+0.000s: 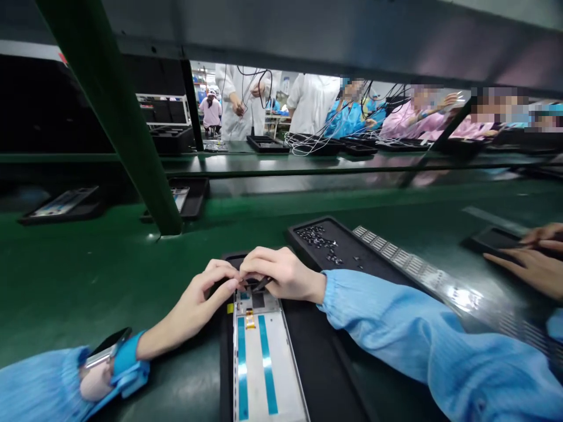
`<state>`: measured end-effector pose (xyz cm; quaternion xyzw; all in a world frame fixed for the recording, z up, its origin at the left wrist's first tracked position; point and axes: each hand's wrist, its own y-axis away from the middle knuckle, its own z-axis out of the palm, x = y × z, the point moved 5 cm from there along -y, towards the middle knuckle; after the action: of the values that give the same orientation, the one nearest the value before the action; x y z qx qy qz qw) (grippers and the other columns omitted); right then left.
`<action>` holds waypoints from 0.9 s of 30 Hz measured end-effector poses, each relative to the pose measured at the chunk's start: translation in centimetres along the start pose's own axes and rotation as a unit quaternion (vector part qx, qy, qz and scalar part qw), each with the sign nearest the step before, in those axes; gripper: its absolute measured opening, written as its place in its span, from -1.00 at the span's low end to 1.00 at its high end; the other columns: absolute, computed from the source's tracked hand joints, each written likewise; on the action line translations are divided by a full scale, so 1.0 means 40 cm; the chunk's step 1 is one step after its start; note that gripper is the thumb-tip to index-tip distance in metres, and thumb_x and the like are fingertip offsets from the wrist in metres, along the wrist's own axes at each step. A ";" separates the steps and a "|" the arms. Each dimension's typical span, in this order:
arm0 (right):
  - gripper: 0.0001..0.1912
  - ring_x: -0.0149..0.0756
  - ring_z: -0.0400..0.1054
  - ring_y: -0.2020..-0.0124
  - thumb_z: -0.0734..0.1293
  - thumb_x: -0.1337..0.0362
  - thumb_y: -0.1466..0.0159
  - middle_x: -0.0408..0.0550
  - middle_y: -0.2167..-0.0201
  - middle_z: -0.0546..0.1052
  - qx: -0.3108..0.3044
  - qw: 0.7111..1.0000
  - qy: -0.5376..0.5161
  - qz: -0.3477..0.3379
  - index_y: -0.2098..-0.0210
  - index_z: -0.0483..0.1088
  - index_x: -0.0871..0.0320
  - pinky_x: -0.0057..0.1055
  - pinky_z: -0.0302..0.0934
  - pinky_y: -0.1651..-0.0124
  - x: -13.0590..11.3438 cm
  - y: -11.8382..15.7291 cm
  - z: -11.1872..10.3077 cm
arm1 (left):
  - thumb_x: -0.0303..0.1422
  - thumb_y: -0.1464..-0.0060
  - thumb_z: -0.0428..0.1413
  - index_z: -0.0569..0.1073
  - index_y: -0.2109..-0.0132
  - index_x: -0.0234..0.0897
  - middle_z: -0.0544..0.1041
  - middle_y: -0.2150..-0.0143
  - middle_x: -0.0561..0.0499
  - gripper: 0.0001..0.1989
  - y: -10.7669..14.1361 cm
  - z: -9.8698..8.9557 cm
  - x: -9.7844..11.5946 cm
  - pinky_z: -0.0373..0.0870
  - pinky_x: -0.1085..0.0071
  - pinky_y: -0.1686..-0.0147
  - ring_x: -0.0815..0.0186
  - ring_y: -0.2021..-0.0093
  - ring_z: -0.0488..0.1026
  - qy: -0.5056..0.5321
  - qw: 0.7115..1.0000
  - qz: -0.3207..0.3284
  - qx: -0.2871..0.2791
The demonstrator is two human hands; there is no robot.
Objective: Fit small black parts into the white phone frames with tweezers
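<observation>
A phone's metal mid-frame [288, 375] with two blue strips and an orange flex cable [250, 319] lies lengthwise in a black tray [325, 363]. At its far end, my left hand [209, 296] has thumb and fingers pinched together; whatever is between them is too small to make out. My right hand [281, 272] meets it there from the right, fingers closed round a slim dark tool [263, 284] that looks like tweezers. The fingers hide the top edge of the frame. A yellow tab [230, 308] sticks out at the frame's left side.
Right of the frame stands a black tray [328, 231] with many small black parts, beside a slotted metal strip [396, 255]. Another person's hands [532, 261] work at far right. A green post [118, 123] slants down at left, near trays with frames [65, 202].
</observation>
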<state>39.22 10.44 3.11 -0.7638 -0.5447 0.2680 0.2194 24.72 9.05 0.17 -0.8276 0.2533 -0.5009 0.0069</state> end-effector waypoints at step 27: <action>-0.91 -0.46 0.33 0.45 0.30 0.43 -0.15 -0.07 0.46 0.49 0.008 0.979 -0.137 0.148 0.39 0.46 0.28 -0.57 0.18 0.37 -0.002 -0.003 0.000 | -0.45 -0.11 -0.01 0.39 0.35 -0.25 0.46 0.40 0.04 -0.89 0.012 -0.006 0.044 0.13 0.27 0.16 0.24 0.16 0.31 -0.265 0.951 0.144 0.066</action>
<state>39.12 10.38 3.19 -0.7901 -0.4489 0.4037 0.1065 24.96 7.96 1.61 -0.8829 0.3258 -0.2725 0.2003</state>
